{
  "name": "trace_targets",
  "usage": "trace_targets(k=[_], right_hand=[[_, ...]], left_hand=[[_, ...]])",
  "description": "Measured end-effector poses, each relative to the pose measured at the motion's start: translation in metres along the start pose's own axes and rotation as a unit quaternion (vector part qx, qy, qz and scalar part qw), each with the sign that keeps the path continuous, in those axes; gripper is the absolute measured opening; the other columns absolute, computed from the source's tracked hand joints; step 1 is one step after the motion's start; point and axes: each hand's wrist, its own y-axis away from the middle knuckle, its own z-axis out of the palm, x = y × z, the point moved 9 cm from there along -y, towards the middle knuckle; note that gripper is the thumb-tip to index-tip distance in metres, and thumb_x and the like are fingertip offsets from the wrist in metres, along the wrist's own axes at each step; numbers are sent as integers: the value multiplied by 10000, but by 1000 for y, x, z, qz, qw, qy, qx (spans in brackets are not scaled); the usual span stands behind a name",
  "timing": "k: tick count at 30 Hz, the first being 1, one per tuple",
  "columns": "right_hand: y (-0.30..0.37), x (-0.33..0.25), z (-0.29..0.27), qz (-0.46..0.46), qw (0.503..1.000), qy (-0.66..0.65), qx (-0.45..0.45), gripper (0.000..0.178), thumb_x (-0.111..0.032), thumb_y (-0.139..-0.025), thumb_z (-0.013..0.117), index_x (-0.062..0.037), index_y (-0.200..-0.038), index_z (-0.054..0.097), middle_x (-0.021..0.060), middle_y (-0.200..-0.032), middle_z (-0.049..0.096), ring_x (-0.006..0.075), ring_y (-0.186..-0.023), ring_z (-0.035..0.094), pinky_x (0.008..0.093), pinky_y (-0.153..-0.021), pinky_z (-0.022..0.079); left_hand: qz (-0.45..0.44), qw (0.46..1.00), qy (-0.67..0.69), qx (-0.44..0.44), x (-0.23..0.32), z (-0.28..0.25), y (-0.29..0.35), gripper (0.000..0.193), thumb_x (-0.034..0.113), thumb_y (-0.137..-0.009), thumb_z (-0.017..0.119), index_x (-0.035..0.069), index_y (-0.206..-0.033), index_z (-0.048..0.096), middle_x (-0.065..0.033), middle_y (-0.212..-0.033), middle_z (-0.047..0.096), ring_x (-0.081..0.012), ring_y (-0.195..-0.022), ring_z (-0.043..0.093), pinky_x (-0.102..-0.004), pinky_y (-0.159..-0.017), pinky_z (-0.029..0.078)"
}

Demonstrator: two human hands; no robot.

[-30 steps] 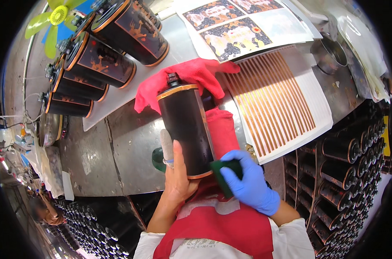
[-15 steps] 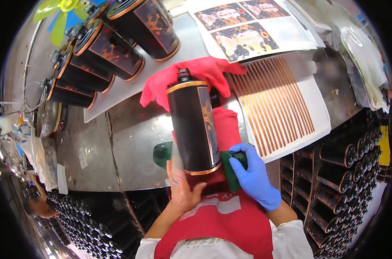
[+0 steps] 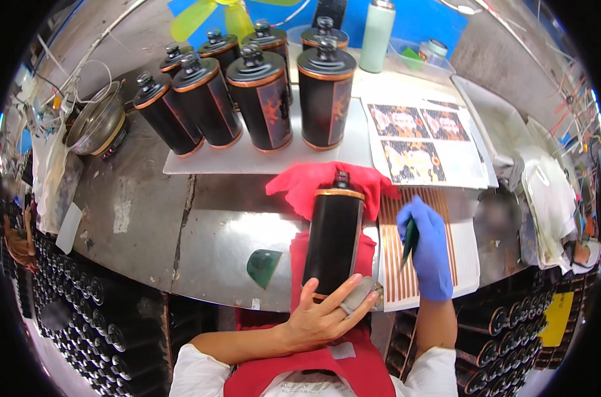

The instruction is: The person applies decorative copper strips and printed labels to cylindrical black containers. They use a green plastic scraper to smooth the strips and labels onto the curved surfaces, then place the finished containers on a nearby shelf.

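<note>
On metal table (image 3: pixel 214 205), before you: black copper-banded bottle (image 3: pixel 333 235) on its side, body over red cloth (image 3: pixel 300 255), neck at bunched red towel (image 3: pixel 290 192), padding likely there to spare finish and check rolling. Your left hand (image 3: pixel 327 314) spreads fingers apart over bottle's base end, seemingly steadying it. Your blue-gloved right hand (image 3: pixel 429 245) pinches dark green scraper (image 3: pixel 410 243), fingers together, above copper-striped sheet (image 3: pixel 396 281), apart from bottle. Second green scraper (image 3: pixel 263 266) lies left, probably for easy reach. Upright bottles (image 3: pixel 257 109) stand behind, likely out of elbows' way.
</note>
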Motion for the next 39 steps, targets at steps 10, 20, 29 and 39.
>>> trace_targets(k=[10,20,29,39], right_hand=[[-91,-32,107,-8,834,481,-269,254,-233,-826,592,9,-884,642,30,-666,599,109,-618,554,254,-616,455],[-13,-122,236,-149,881,373,-251,144,-97,-716,715,-14,-719,598,7,-580,571,52,-542,543,198,-505,415],[-15,-95,478,-464,758,376,-263,216,-257,-766,654,-43,-771,623,158,-684,626,329,-646,620,371,-605,498],[-68,-45,554,-473,738,427,-219,220,-301,-792,588,-82,-796,615,168,-730,627,355,-693,611,430,-632,482]], left_hand=[[-172,974,146,6,-75,6,31,752,201,-595,728,139,-1296,465,-257,-1313,400,-435,-1253,294,-634,-961,181],[-277,932,-38,232,-150,-82,135,603,146,-663,665,156,-1246,513,-239,-1225,483,-404,-1109,455,-647,-944,235],[-625,658,-371,197,-258,-223,321,669,95,-729,690,71,-1332,402,-281,-1227,409,-408,-1140,383,-429,-954,340],[-740,502,-397,205,-301,-276,424,237,326,-823,608,116,-932,593,-113,-833,600,-324,-776,597,-406,-634,472]])
